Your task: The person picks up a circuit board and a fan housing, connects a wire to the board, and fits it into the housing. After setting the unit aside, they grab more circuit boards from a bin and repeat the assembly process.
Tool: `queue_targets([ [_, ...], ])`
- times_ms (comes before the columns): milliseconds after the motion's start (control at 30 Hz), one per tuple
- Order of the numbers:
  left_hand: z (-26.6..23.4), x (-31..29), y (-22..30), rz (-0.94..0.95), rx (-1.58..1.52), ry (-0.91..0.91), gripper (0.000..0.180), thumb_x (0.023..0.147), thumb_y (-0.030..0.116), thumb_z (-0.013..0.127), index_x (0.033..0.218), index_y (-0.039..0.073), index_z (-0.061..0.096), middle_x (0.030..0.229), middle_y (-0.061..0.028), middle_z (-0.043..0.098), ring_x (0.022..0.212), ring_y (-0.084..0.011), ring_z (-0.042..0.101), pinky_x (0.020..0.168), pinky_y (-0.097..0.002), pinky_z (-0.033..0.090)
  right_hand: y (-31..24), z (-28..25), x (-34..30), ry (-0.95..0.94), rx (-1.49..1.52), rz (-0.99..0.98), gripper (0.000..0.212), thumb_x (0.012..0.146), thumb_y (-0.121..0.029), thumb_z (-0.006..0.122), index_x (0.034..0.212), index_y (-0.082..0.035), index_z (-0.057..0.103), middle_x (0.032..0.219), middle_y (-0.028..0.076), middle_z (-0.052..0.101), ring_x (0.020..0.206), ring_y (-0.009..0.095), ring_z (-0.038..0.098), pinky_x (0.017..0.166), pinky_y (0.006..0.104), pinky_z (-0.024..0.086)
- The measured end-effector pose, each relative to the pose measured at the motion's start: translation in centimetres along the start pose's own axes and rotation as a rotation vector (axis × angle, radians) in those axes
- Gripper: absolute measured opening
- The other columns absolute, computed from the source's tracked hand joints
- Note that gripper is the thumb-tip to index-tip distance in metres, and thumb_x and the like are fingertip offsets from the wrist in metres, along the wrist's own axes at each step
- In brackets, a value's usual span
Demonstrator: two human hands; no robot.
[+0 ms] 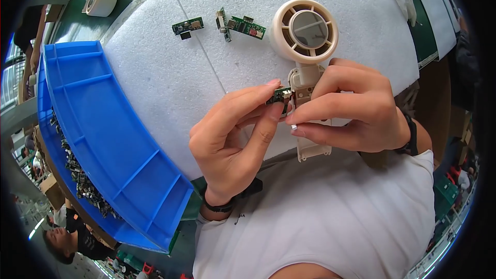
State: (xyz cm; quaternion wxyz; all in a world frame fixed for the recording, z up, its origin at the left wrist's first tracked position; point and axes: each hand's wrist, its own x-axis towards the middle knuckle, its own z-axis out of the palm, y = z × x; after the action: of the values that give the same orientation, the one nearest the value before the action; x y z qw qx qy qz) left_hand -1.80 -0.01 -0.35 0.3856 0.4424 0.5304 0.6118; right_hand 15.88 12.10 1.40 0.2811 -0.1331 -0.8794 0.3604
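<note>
Between the thumb and fingers of my left hand (pixel 232 134) a small green circuit board (pixel 280 95) is pinched. My right hand (pixel 356 108) is closed beside it, with a small white connector (pixel 294 127) between thumb and forefinger. Under and behind my right hand lies a cream handheld fan (pixel 277 36), its round head pointing away from me. The fan's handle housing (pixel 305 77) looks opened up, and my fingers cover part of it. Its lower end (pixel 311 151) shows below my right hand.
Several loose circuit boards (pixel 248 27) lie on the white foam sheet (pixel 139 36) beyond my hands. A blue plastic bin (pixel 119 124) stands at the left, with many small boards (pixel 82 178) along its far side. Tape rolls (pixel 101 3) sit at the far left.
</note>
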Motion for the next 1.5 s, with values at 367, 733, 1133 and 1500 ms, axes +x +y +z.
queue_targets([
  [367, -0.1, -0.1, 0.1, -0.026, -0.021, -0.012, 0.033, 0.086, -0.018, 0.064, 0.117, -0.008, 0.067, 0.111, -0.0196, 0.069, 0.098, -0.0206, 0.071, 0.083, -0.0288, 0.059, -1.3, 0.3, 0.0, 0.162, -0.133, 0.101, 0.028, 0.066, 0.0, 0.079, 0.091, -0.012, 0.078, 0.073, -0.001, 0.058, 0.064, 0.014, 0.051, 0.054, 0.0246, 0.04],
  [733, 0.3, -0.2, -0.4, 0.053, 0.009, 0.021, 0.037, 0.082, -0.02, 0.066, 0.116, -0.006, 0.069, 0.111, -0.019, 0.07, 0.097, -0.0207, 0.07, 0.083, -0.0277, 0.056, -1.0, -0.1, 1.3, 0.159, -0.285, 0.015, 0.026, 0.064, 0.001, 0.078, 0.088, -0.008, 0.076, 0.072, 0.0, 0.058, 0.066, 0.016, 0.052, 0.055, 0.0262, 0.042],
  [1133, 0.6, -0.3, -1.0, 0.183, 0.16, 0.051, 0.038, 0.079, -0.018, 0.071, 0.112, -0.002, 0.072, 0.106, -0.0169, 0.071, 0.093, -0.022, 0.071, 0.078, -0.0274, 0.055, -0.6, -0.7, 1.6, 0.096, -0.3, -0.075, 0.024, 0.062, 0.001, 0.079, 0.083, -0.008, 0.073, 0.07, 0.001, 0.055, 0.063, 0.016, 0.05, 0.051, 0.0272, 0.04],
  [1500, 1.3, -0.9, -0.7, 0.447, 0.581, 0.124, 0.041, 0.075, -0.02, 0.071, 0.113, -0.004, 0.072, 0.108, -0.0198, 0.069, 0.091, -0.0273, 0.072, 0.08, -0.0314, 0.06, -1.9, 1.6, 0.4, 0.217, -0.001, 0.199, 0.02, 0.067, 0.002, 0.077, 0.086, -0.004, 0.075, 0.068, 0.0, 0.053, 0.053, 0.007, 0.044, 0.045, 0.0229, 0.032],
])
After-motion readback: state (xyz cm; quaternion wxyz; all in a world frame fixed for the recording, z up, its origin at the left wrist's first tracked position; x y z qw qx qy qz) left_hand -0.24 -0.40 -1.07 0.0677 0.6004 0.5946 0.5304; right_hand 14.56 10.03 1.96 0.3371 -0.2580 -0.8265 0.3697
